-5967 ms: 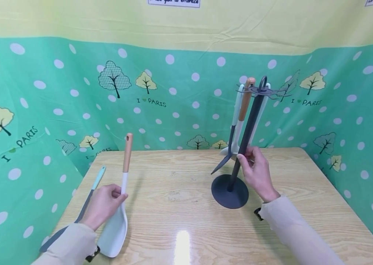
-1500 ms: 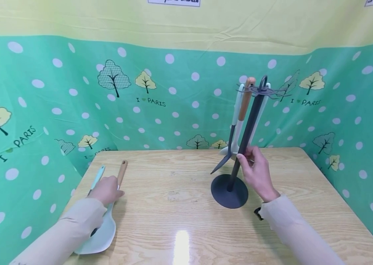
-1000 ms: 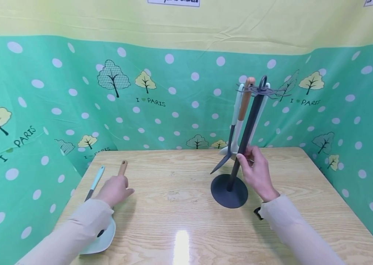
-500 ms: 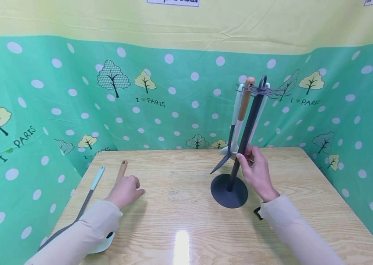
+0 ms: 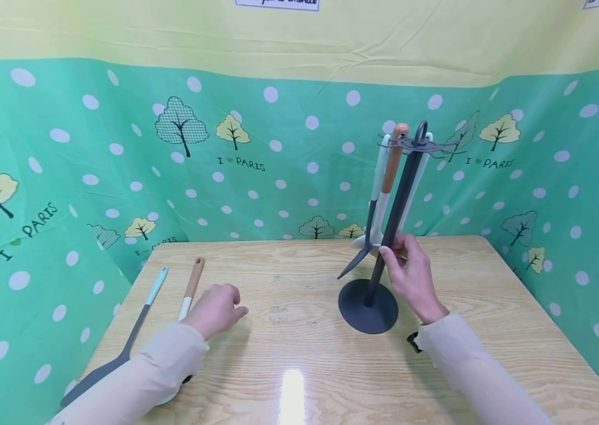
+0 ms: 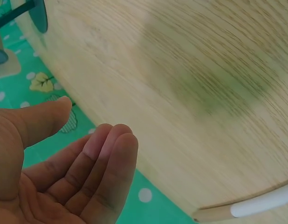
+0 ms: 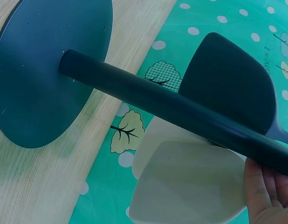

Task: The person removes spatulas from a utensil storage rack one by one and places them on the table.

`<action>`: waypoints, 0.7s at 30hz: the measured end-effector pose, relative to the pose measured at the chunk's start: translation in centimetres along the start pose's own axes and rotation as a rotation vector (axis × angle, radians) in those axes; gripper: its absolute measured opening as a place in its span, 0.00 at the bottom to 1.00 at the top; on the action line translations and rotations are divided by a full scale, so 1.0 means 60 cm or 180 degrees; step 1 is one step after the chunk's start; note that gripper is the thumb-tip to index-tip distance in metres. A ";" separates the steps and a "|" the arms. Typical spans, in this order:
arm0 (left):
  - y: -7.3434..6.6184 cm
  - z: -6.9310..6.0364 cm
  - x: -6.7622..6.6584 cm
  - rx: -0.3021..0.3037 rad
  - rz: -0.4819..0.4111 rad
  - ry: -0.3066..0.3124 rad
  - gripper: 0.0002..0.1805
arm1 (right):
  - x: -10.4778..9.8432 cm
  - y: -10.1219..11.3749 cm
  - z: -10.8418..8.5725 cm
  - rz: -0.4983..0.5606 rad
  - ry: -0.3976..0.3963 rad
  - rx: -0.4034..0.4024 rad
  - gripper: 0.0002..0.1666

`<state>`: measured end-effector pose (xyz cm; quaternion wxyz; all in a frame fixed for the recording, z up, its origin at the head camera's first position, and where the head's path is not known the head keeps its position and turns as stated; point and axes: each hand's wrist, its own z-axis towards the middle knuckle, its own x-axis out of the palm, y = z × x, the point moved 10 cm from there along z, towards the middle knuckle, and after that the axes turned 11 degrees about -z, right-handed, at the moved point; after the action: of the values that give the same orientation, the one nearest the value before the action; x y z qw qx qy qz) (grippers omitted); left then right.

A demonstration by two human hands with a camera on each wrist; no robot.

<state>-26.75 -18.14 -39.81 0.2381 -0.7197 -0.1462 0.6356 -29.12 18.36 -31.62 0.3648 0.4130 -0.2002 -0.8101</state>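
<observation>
My left hand [image 5: 217, 310] hovers over the table with relaxed fingers and holds nothing. Beside it lies a spatula with a wooden handle [image 5: 194, 280] and a pale head, mostly hidden under my left forearm. In the left wrist view its handle end [image 6: 214, 214] shows at the lower right. My right hand [image 5: 411, 277] grips the pole of a dark utensil stand [image 5: 403, 198] between thumb and fingers. From the stand's top hang a dark spatula with a mint handle [image 5: 380, 171], a wooden-handled pale utensil [image 5: 392, 165] and another pale-handled one [image 5: 417, 177] behind the pole.
Left of the wooden-handled spatula lies a dark spatula with a mint handle [image 5: 136, 330], partly covered by my sleeve. The stand's round base [image 5: 355, 310] rests on the wooden table [image 5: 289, 277]. Patterned green cloth [image 5: 289, 195] surrounds the table's back and sides.
My left hand held the wooden-handled spatula raised, laid it on the table, let go, and has since moved right, away from its handle. My right hand and the stand stay put.
</observation>
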 end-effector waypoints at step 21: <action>-0.084 0.014 0.038 0.0217 -0.0204 0.0079 0.15 | 0.000 0.004 -0.001 -0.0026 -0.0043 -0.0028 0.12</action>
<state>-26.76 -12.59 -39.15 0.2845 -0.7139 -0.1445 0.6233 -28.96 18.17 -31.50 0.3619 0.4067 -0.1973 -0.8153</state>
